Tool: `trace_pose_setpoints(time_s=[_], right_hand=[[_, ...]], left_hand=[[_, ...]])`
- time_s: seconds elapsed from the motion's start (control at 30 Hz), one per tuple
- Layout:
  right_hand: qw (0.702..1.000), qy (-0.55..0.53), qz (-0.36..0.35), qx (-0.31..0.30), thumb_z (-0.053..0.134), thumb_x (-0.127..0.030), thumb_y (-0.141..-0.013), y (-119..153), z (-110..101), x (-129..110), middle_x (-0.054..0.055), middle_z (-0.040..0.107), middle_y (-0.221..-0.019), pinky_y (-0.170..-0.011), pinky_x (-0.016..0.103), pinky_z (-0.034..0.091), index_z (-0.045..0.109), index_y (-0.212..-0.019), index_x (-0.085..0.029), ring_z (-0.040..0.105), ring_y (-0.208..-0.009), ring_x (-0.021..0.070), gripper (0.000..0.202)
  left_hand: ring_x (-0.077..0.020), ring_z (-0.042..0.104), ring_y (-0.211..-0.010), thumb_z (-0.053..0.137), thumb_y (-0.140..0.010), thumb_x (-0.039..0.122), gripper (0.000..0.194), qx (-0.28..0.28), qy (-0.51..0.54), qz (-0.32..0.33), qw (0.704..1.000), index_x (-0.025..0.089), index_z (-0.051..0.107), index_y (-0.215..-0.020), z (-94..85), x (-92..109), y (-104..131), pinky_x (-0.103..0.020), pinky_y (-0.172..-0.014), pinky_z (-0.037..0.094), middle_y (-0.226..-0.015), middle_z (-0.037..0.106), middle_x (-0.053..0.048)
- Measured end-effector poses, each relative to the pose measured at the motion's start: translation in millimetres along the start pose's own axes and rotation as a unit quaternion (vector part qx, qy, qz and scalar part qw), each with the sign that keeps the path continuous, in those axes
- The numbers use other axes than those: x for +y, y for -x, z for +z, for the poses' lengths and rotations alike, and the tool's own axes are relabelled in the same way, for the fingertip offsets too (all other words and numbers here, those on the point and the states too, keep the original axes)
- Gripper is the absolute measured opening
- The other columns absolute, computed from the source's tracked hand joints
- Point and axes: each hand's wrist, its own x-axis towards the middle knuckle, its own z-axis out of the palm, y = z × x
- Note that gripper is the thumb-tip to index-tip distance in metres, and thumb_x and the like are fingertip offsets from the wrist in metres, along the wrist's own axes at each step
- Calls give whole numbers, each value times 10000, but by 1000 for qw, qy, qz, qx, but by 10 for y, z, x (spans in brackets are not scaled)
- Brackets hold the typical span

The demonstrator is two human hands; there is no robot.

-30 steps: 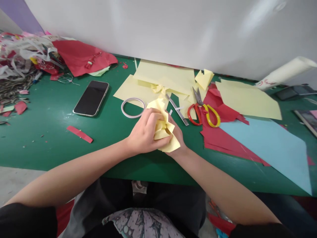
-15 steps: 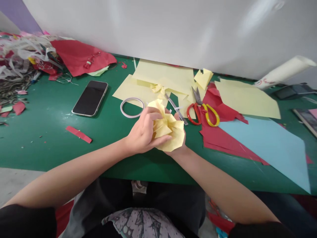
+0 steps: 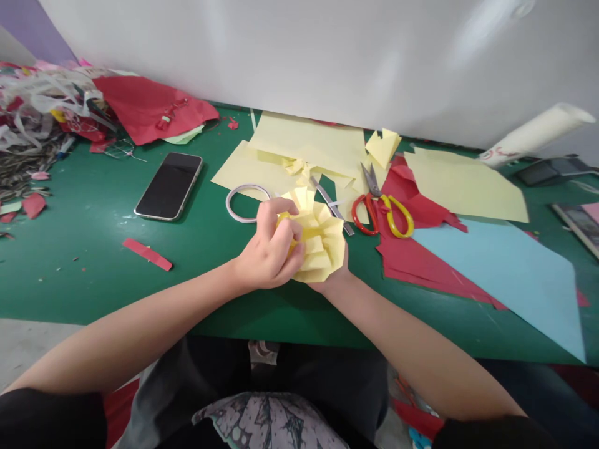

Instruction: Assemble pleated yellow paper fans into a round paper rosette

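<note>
Presently, left hand point(image 3: 269, 252) and right hand point(image 3: 333, 274) both grip the pleated yellow paper point(image 3: 316, 240), fingers closed, just beside the tape ring point(image 3: 243, 202).

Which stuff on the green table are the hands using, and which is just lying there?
In use:
- pleated pale yellow paper piece, held by left hand and right hand

Lying about:
- black smartphone
- white tape ring
- red-and-yellow-handled scissors
- light blue paper sheet
- red paper strip

Scene was evenly bright, light from overhead; soft glare streaks lay on far white wall point(image 3: 327, 56). Shadows were faint. Edges bowed by wide-angle lens; focus was sharp.
</note>
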Motion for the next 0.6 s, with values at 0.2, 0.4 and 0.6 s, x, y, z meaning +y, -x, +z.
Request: trace_pose_setpoints(time_s=[0.2,0.4,0.6], right_hand=[[997,-59,-4,57,463,-308,-747,5,-28,42,-36,645,-857,-620,253,527,558,-862,-263,605,-791,139,156],[991,-127,23,20,354,-290,-796,-6,-15,6,-39,633,-743,-543,198,491,559,-883,-242,599,-670,94,228],[981,-189,40,-7,364,-351,-794,-14,-27,-1,-34,620,-722,-597,180,500,548,-932,-228,604,-699,85,261]], left_hand=[[-175,422,-789,566,-749,193,212,36,-75,-15,996,200,397,-876,4,-22,-26,-343,-675,434,-883,388,-57],[-170,467,-816,560,-760,115,167,-3,-63,55,996,197,481,-883,-15,-57,-51,-327,-701,454,-841,493,-49],[-187,509,-889,570,-751,92,194,-11,-32,90,995,223,522,-885,-33,-88,-47,-329,-729,502,-874,569,-27]])
